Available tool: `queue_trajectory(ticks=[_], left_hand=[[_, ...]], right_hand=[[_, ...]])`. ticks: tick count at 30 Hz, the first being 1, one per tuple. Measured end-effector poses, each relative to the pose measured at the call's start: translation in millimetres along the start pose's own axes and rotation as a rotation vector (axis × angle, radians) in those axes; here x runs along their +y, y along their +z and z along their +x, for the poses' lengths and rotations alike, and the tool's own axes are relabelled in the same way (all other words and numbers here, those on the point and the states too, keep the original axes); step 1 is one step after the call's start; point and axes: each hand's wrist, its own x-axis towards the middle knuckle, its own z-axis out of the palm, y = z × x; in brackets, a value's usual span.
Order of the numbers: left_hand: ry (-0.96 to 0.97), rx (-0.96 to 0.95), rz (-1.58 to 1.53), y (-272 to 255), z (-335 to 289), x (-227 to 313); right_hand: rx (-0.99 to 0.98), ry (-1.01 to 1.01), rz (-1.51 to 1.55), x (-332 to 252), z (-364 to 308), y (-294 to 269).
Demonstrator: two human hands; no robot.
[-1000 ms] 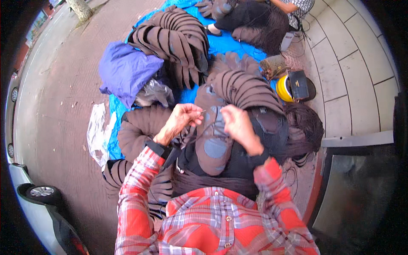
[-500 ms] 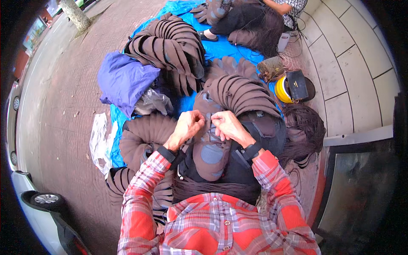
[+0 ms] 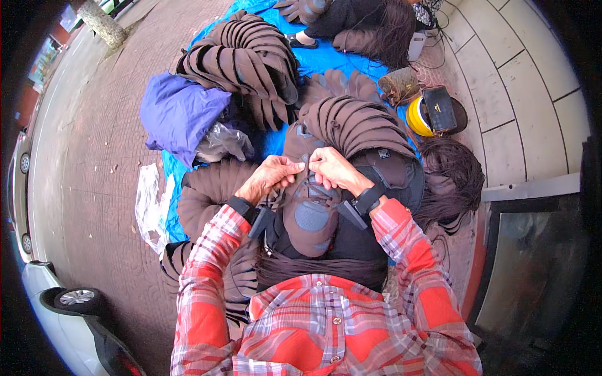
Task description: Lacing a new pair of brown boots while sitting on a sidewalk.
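A brown padded costume piece (image 3: 308, 213) with a grey-blue patch lies in front of me on a black garment (image 3: 401, 182). My left hand (image 3: 271, 177) and my right hand (image 3: 332, 170) meet at its upper end, fingers pinched on a small fastening or cord there. Both wrists carry black bands. Behind the hands rises a brown ribbed, fan-like costume part (image 3: 357, 125). My red plaid sleeves fill the lower picture.
A blue tarp (image 3: 326, 56) on brick paving holds more brown ribbed pieces (image 3: 244, 62), a purple cloth (image 3: 179, 113), clear plastic (image 3: 219, 141). A yellow helmet (image 3: 417, 116) and dark wig-like hair (image 3: 451, 175) lie right. Another person (image 3: 351, 19) sits at the top. A white car (image 3: 56, 307) stands lower left.
My hands have drawn closer together and moved up to the top of the padded piece; my view has shifted slightly nearer.
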Motion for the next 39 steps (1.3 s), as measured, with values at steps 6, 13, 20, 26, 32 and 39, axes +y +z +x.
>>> queue_trajectory(ticks=[6, 13, 20, 26, 32, 39], left_hand=[[0.090, -0.286, -0.894, -18.0, -33.9, -8.2], [0.114, -0.253, -1.084, -21.6, -52.4, 4.0], [-0.001, 0.002, -0.675, 18.7, -49.2, 28.9], [1.031, 0.041, 0.855, 1.7, 21.9, 25.5], [0.918, 0.082, 0.823, 8.4, 16.9, 2.0], [0.922, 0.114, 0.574, 13.6, -4.6, -7.3]], right_hand=[[0.751, -0.502, -1.041, 15.5, -34.0, -19.3], [0.672, -0.436, -0.716, 29.3, -42.8, -10.8], [1.192, -0.136, -0.626, 79.1, -158.3, -91.7], [0.684, -0.570, 0.922, 30.4, -131.4, -76.7], [0.673, -0.763, 1.165, 31.9, -97.1, -122.6], [0.722, -0.560, 0.676, 33.2, -109.5, -98.5]])
